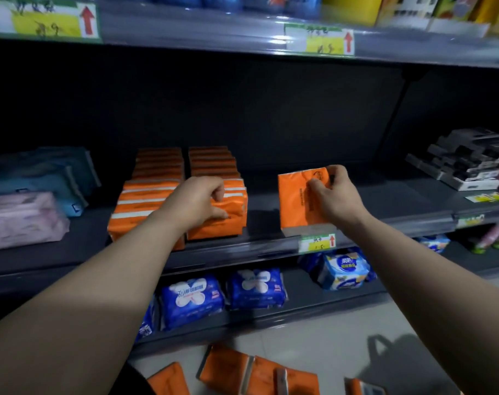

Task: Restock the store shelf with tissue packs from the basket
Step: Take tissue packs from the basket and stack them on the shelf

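1. R hand point(336, 198) holds one orange tissue pack point(295, 203) upright near the shelf point(385, 201) front. Thumb is on the printed face, fingers curl round the top-right edge. Can't tell if the pack's bottom is touching the shelf yet.
2. L hand point(200, 201) grips the front pack point(214, 228) of the right-hand orange row point(214, 161), fingers hooked over its top edge, thumb low on its face.
3. Where the stock is: two orange rows, incl. the left row point(154, 178), stand side by side mid-shelf. The held pack is off to their right w/ a bare gap between, just above the price tag point(316, 242). More loose orange packs point(259, 374) lie at the frame bottom; the basket itself isn't clearly visible.
4. Handling, my guess: light, soft, squashy, w/ a slick film wrap. It won't break but dents easily and may slide out of a loose pinch.
5. Best hold, prob.: across the thin dimension near a top corner or side edge, w/ moderate squeeze. A pack standing alone will likely tip, so it needs a neighbour to lean on.
6. Step, I think: starting a third row. Plenty left to load.
7. Also: blue packs point(191, 297) on the lower shelf, a pink pack point(20, 220) far left, dark boxes point(470, 158) far right.
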Demonstrator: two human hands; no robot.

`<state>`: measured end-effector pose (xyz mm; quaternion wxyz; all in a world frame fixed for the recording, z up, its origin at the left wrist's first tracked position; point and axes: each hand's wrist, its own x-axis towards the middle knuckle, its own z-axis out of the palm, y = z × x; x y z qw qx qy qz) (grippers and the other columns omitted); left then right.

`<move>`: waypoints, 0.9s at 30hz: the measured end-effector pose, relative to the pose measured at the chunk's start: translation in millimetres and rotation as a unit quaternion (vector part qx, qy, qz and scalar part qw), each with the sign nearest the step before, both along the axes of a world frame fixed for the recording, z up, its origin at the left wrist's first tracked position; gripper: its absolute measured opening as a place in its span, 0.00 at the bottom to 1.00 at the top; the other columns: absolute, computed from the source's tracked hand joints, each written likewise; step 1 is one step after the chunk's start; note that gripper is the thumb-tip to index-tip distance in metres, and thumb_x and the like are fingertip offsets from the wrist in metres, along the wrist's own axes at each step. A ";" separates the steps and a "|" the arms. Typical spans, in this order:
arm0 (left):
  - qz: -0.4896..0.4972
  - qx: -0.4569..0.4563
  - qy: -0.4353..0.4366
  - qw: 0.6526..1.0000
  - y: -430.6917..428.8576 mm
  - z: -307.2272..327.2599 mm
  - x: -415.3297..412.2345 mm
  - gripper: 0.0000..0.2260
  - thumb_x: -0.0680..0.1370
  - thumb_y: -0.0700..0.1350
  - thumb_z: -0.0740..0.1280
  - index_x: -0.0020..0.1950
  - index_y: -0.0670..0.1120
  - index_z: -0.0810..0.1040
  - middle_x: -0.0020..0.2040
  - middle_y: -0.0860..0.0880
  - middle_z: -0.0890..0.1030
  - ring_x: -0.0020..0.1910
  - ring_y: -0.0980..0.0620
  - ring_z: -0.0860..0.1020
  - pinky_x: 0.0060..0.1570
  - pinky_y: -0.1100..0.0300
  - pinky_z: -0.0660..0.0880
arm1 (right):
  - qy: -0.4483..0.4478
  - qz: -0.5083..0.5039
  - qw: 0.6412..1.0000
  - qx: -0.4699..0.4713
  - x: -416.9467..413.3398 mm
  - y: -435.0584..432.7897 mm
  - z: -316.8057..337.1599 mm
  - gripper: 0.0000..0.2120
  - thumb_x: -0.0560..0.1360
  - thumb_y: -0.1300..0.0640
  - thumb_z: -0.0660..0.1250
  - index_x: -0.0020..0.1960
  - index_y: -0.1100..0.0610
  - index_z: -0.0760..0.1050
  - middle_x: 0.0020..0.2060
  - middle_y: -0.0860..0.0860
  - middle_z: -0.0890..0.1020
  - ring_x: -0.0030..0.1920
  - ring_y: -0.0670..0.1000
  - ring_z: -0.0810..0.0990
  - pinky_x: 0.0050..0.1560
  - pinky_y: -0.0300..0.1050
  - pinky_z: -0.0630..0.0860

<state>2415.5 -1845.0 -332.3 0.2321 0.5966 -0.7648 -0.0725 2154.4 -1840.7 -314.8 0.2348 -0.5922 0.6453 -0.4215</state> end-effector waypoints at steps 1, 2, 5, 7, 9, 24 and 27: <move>-0.012 0.000 -0.005 1.000 -1.5 -2.9 0.6 0.15 0.64 0.47 0.79 0.41 0.48 0.75 0.42 0.53 0.76 0.44 0.51 0.76 0.43 0.58 0.71 | 0.000 0.000 1.000 0.003 2.0 -1.5 -1.4 0.18 0.79 0.51 0.60 0.67 0.55 0.64 0.49 0.50 0.75 0.47 0.51 0.75 0.48 0.46 0.70; -0.021 0.005 -0.006 1.000 -2.6 -5.2 1.6 0.14 0.65 0.47 0.79 0.42 0.49 0.76 0.44 0.54 0.75 0.46 0.52 0.75 0.45 0.60 0.72 | -0.002 0.001 1.000 0.006 4.0 -2.4 -2.5 0.18 0.79 0.51 0.60 0.67 0.55 0.64 0.49 0.50 0.75 0.47 0.52 0.75 0.48 0.46 0.70; -0.027 0.028 -0.031 0.999 -1.9 -3.5 6.2 0.15 0.66 0.45 0.78 0.48 0.53 0.76 0.50 0.55 0.73 0.50 0.54 0.75 0.51 0.56 0.76 | -0.007 0.003 1.000 0.009 8.4 -3.6 -4.6 0.18 0.79 0.51 0.61 0.66 0.55 0.64 0.49 0.50 0.76 0.48 0.52 0.76 0.48 0.46 0.71; -0.011 0.043 -0.092 0.995 1.5 1.4 10.6 0.20 0.67 0.44 0.77 0.53 0.56 0.73 0.53 0.56 0.73 0.51 0.53 0.75 0.49 0.54 0.76 | -0.003 0.009 1.000 0.012 10.8 -3.9 -4.3 0.18 0.79 0.51 0.61 0.66 0.55 0.65 0.49 0.50 0.76 0.47 0.52 0.76 0.48 0.47 0.71; 0.003 0.040 -0.128 0.991 5.2 4.2 12.8 0.22 0.67 0.43 0.76 0.54 0.57 0.70 0.53 0.57 0.74 0.50 0.53 0.74 0.46 0.56 0.74 | 0.001 0.014 1.000 0.014 11.8 -4.3 -3.9 0.18 0.79 0.51 0.61 0.66 0.54 0.65 0.50 0.50 0.76 0.48 0.52 0.76 0.50 0.48 0.73; 0.063 -0.039 -0.102 0.992 -16.7 -12.2 0.2 0.13 0.68 0.45 0.75 0.41 0.51 0.70 0.49 0.51 0.72 0.50 0.51 0.70 0.43 0.58 0.67 | -0.058 0.060 0.985 0.154 10.3 -4.3 -0.7 0.21 0.79 0.51 0.59 0.70 0.55 0.60 0.54 0.54 0.75 0.52 0.56 0.77 0.52 0.53 0.75; 0.076 -0.017 -0.082 0.994 -15.7 -10.6 5.1 0.15 0.66 0.49 0.77 0.42 0.52 0.71 0.49 0.52 0.72 0.50 0.51 0.70 0.44 0.57 0.68 | -0.134 0.085 0.968 0.193 11.6 -0.3 3.1 0.18 0.77 0.54 0.63 0.65 0.56 0.66 0.48 0.55 0.78 0.45 0.54 0.80 0.40 0.47 0.76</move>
